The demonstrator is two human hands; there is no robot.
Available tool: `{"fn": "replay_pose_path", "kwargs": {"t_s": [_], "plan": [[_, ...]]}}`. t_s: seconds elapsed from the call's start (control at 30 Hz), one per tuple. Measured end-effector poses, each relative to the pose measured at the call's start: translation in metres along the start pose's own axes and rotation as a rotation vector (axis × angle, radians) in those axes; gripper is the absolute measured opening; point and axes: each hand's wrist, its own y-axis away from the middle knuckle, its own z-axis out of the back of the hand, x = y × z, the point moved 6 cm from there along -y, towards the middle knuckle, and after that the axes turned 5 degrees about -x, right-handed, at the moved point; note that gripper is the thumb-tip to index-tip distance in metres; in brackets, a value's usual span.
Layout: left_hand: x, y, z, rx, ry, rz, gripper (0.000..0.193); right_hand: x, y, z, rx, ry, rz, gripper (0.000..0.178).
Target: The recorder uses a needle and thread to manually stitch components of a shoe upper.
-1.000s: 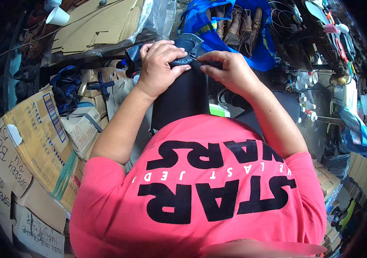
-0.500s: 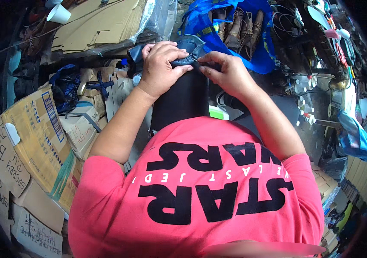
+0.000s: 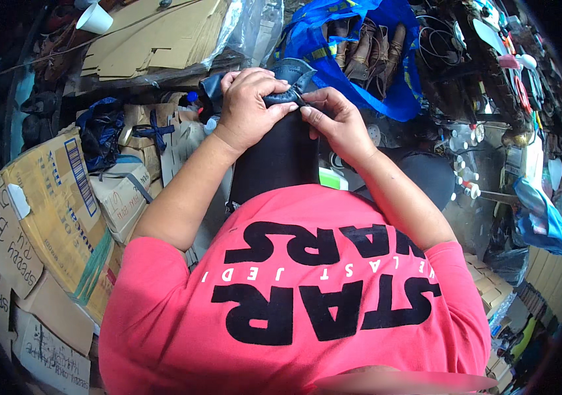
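Observation:
A dark leather shoe upper [image 3: 292, 70], puckered along one edge, rests over my black-clad knee [image 3: 277, 148]. My left hand [image 3: 249, 104] is closed around its left side, the thumb pressing on the puckered edge and the fingers lying over the top. Part of the leather shows beyond those fingers, and much of it is hidden under the palm. At the right edge of the leather, my right hand [image 3: 339, 122] is closed in a pinch, thumb against forefinger. Something thin and pale shows at its fingertips, too small to name.
Beyond my hands lies a blue bag [image 3: 386, 102] holding brown shoe-shaped pieces [image 3: 376, 56]. Flat cardboard sheets [image 3: 156, 43] are stacked at far left, near a white cup [image 3: 94, 20]. Cardboard boxes [image 3: 63, 210] crowd the left side. Several small bottles [image 3: 468, 174] stand to the right.
My right hand has drawn slightly nearer to me, its pinch now lower beside the puckered edge. The left hand keeps its hold on the leather. The whole view has shifted a little.

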Motion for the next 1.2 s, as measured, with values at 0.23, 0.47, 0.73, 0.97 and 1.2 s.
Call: {"fn": "replay_pose_path", "kwargs": {"t_s": [0.23,0.47,0.73,0.97,1.2], "plan": [[0.001,0.001,-0.002,0.0,-0.012,0.012,0.031,0.034,0.008,-0.003,-0.116,0.731,0.654,0.021],[-0.004,0.002,-0.001,-0.017,-0.031,-0.019,0.029,0.048,0.012,-0.008,-0.079,0.939,0.578,0.014],[-0.01,0.004,-0.004,0.029,-0.119,-0.1,0.027,0.071,-0.014,-0.016,0.189,1.084,0.381,0.017],[-0.013,0.002,0.0,0.031,-0.169,-0.181,0.026,0.063,-0.04,-0.013,0.562,1.044,-0.089,0.025],[-0.006,0.007,0.003,0.021,0.026,-0.108,0.027,0.039,0.018,0.0,0.124,0.879,0.496,0.038]]}}
